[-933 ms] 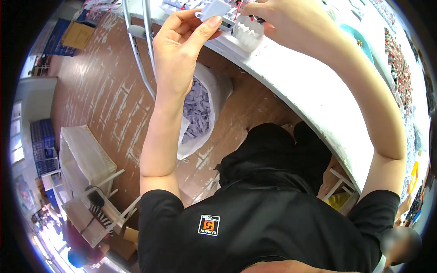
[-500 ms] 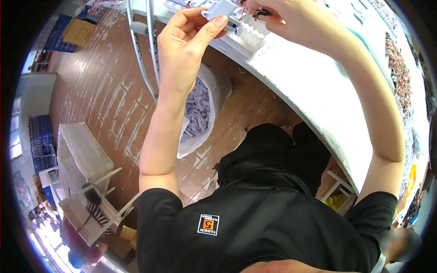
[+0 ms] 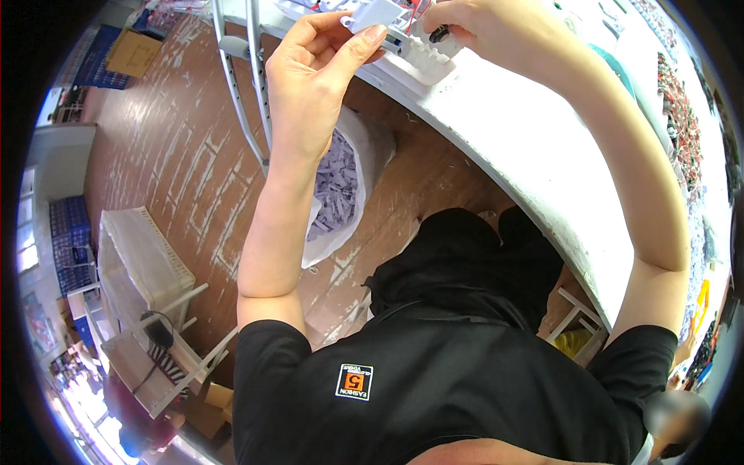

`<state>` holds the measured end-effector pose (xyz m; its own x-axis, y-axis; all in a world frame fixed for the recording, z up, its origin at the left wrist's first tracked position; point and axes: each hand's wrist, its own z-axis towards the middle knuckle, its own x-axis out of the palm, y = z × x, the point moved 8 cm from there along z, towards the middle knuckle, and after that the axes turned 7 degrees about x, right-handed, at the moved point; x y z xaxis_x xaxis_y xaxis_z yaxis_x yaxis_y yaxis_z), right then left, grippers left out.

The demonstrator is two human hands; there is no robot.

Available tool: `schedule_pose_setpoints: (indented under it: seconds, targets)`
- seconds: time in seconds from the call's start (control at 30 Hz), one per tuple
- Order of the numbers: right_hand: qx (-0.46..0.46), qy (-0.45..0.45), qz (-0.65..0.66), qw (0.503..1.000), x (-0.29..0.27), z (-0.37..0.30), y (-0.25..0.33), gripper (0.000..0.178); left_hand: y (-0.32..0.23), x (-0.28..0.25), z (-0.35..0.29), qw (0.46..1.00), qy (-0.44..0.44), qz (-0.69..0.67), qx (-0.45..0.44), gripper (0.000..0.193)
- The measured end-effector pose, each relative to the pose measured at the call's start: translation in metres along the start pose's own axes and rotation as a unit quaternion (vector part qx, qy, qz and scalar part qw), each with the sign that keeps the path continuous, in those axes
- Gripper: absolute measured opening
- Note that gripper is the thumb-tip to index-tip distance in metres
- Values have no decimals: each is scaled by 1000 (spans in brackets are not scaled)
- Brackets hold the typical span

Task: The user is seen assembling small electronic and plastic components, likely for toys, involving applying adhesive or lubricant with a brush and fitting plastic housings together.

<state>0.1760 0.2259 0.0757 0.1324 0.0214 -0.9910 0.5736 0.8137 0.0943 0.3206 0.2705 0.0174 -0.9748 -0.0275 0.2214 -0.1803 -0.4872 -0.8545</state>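
A: What are the 2 hands doing?

B: The left hand [image 3: 314, 77] pinches a white casing [image 3: 377, 13], thumb at its near edge. The right hand [image 3: 490, 29] seems to have its fingertips closed on a small dark piece [image 3: 439, 33], partly hidden by the fingers.

A: So where's the casing?

B: Up in the left hand, over the near edge of the bench [image 3: 558, 147], to the left of the right hand.

A: How would it handle?

B: Light and stiff, I'd judge, with smooth faces that may slip. Take it by the edges and spare the small loop [image 3: 346, 22] at its corner; that could snap.

A: And the dark piece?

B: Light too, probably, and fiddly: fingertips around its rim. The thin red wires [image 3: 421, 9] nearby look flexible and easily strained, so I wouldn't tug them. I can't tell where they join.

A: Farther out?

B: A toothed white holder [image 3: 426, 66], likely rigid, sits at the bench edge below the right hand. Beyond, a white sack [image 3: 376, 143] of pale strips stands on the floor [image 3: 194, 155].
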Motion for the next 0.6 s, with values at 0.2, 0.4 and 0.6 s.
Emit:
schedule_pose_setpoints:
  seconds: [0.2,0.4,0.6]
  targets:
    - [-55,4,-128,990,3,-6,16,12,0,1,0,999,3,42,6,22]
    - [-167,-254,-11,953,-21,-23,15,9,0,2,1,999,1,39,9,22]
    - [-22,-45,71,996,-3,6,-2,12,0,1,0,1000,-4,24,-3,25]
